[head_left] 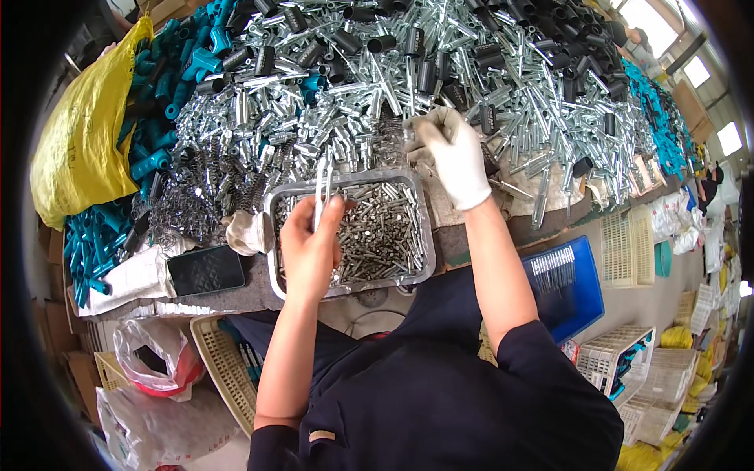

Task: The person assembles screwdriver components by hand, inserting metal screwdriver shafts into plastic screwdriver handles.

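While our bare left hand (pixel 308 250) pinches thin metal rods (pixel 322 188) upright over the clear tray (pixel 428 235) of small pins, near us, our gloved right hand (pixel 454 153) closes fingers on a part in the far pile of metal tubes (pixel 353 102); we should keep the rods steady.

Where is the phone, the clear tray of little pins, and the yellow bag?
phone (pixel 206 270), head view, middle of its dark screen.
clear tray (pixel 428 235), head view, its right rim.
yellow bag (pixel 82 141), head view, middle of its side.

bright daylight, windows upper rt | glare on metal | fisheye edges dark, bent
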`<act>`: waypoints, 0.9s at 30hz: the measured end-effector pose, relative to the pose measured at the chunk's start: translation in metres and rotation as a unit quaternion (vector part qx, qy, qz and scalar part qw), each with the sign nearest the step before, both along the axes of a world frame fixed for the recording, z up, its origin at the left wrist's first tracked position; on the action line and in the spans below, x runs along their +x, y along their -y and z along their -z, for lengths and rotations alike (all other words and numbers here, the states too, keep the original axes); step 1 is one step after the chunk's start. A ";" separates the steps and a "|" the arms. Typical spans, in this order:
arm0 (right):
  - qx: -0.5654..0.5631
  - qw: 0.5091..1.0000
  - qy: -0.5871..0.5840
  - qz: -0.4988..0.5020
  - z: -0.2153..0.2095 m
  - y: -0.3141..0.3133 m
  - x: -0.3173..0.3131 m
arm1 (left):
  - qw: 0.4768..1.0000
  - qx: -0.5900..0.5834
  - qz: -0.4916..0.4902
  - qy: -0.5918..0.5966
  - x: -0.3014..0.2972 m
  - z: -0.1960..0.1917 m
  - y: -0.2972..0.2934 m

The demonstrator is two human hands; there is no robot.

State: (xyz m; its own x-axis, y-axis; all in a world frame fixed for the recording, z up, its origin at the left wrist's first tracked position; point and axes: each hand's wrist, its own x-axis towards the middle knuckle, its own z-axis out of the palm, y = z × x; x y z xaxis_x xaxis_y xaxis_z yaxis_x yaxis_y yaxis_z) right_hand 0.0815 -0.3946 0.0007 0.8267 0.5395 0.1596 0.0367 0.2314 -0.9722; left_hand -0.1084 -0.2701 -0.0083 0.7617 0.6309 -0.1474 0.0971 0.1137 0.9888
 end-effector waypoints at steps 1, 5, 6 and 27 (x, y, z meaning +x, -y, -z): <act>0.036 0.999 0.010 -0.014 0.000 -0.002 -0.011 | 0.999 -0.038 0.001 0.010 0.009 -0.004 -0.001; 0.102 0.990 -0.082 -0.054 -0.009 0.002 -0.046 | 0.992 -0.062 0.008 0.114 0.036 0.001 0.004; 0.103 0.990 -0.082 -0.051 -0.008 0.005 -0.048 | 0.992 -0.061 0.010 0.113 0.039 0.000 0.005; 0.095 0.995 -0.031 0.028 -0.014 0.040 -0.048 | 0.985 -0.078 0.089 0.125 0.042 -0.017 -0.008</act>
State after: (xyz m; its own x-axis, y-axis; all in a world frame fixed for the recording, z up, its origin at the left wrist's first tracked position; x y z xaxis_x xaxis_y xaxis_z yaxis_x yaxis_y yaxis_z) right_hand 0.0338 -0.4348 0.0146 0.8660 0.4571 0.2027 -0.0030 0.4101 -0.9120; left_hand -0.0664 -0.2622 0.0088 0.8834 0.4679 -0.0255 -0.1154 0.2699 0.9559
